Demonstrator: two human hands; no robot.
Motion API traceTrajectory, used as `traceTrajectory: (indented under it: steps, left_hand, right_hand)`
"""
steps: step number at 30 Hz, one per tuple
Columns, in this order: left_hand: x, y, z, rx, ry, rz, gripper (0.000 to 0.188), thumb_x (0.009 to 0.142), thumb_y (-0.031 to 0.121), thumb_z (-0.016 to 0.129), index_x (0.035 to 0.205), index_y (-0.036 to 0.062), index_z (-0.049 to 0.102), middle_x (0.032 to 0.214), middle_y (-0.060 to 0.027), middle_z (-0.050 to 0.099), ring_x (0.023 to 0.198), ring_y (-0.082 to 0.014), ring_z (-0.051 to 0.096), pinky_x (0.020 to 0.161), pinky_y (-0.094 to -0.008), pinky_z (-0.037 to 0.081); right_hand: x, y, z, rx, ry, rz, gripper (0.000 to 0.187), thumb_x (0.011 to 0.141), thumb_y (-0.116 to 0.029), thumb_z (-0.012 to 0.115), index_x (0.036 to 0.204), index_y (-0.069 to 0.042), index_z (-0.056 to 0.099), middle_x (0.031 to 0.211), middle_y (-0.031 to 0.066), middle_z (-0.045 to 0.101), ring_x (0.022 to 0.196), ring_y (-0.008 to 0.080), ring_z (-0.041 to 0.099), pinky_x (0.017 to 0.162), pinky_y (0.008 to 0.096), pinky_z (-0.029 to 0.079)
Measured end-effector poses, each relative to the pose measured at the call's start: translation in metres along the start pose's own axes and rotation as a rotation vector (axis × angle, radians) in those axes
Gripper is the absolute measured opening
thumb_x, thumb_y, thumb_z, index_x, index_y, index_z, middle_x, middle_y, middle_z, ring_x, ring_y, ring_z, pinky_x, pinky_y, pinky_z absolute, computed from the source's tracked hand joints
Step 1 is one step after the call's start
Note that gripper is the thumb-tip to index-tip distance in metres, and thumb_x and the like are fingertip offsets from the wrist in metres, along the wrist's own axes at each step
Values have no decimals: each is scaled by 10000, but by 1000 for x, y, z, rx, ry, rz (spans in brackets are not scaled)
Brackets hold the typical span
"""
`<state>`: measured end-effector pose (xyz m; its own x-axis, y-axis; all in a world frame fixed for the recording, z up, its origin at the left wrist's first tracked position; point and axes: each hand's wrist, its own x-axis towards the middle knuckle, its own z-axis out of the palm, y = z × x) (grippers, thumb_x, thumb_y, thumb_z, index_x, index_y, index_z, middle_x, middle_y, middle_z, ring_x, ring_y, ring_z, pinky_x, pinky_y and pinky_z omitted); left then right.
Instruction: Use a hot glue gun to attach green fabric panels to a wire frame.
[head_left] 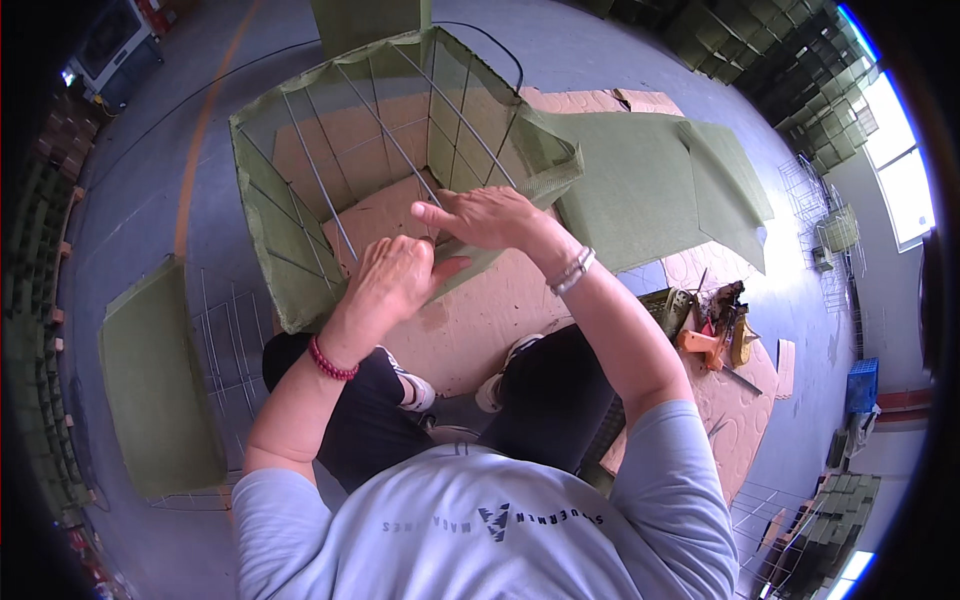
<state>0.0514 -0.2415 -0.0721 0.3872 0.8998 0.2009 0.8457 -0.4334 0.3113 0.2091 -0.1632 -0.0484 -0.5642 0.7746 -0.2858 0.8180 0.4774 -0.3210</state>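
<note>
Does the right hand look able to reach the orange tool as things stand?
Probably yes: the orange tool lies uncovered near the right forearm, though the right hand would first have to leave the green mesh.

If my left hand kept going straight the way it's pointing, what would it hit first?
Most likely your right hand, just ahead and to the right of your left hand, though this single view leaves their difference in height unclear.

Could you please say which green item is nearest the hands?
The wire-framed basket, at the left hand and right hand; the left-side panel and right-side sheet lie farther off.
</note>
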Motion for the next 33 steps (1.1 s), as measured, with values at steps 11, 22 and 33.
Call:
traceTrajectory:
  steps: [11, 22, 33]
  left_hand:
    - [-3, 0, 3, -230, 310, -14, 491, 917, 382, 575, 1135, -57, 592, 1181, -217, 580, 1133, -341, 555, 934, -396, 457]
    - [-16, 11, 25, -33, 437, 190, 248, 770, 25, 611, 1014, -12, 630, 954, -94, 594, 913, -241, 605, 789, -342, 516]
    - [-8, 16, 22, -82, 486, 60, 110, 797, 34, 651, 900, 30, 614, 780, -81, 532, 743, -246, 589, 622, -355, 477]
  right_hand:
    - [-73, 1, -10, 541, 748, -308, 497, 982, -411, 434, 1155, 34, 571, 1070, 207, 644, 1028, 329, 623, 935, 396, 469]
    - [-48, 12, 30, -28, 614, -361, 365, 897, -347, 556, 833, 11, 582, 872, 162, 599, 852, 309, 592, 808, 412, 454]
    - [-47, 21, 49, 185, 854, -595, 196, 760, -62, 692, 948, -25, 654, 1021, 106, 642, 1015, 277, 602, 902, 382, 461]
